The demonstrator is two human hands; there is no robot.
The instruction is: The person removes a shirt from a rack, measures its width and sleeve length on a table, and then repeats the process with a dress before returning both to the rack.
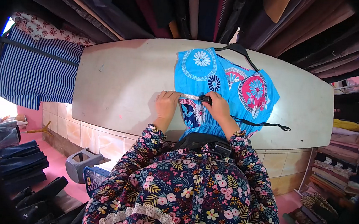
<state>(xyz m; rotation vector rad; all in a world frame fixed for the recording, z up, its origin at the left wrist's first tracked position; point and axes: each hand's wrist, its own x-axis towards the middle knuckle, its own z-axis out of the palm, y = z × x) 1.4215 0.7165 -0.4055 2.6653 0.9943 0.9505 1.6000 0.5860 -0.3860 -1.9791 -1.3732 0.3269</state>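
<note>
At 9 o'clock on the garment, left hand palm-down, fingers together at tape strip; right hand, angled toward 11, fingers clamped on tape case.

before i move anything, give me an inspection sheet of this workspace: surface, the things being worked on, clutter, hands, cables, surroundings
surface: pale table, a few small marks on top
job's things: blue patterned garment laid out with a black hanger at its neck end; tape measure drawn out across it
clutter: black strap trailing from the garment onto the tabletop
hands: left hand at the tape's free end, right hand on its dark case
cables: nothing seen
surroundings: garments hanging beyond the table, striped garment at its left end, folded fabrics stacked to the right, dark folded clothes at lower left
</note>
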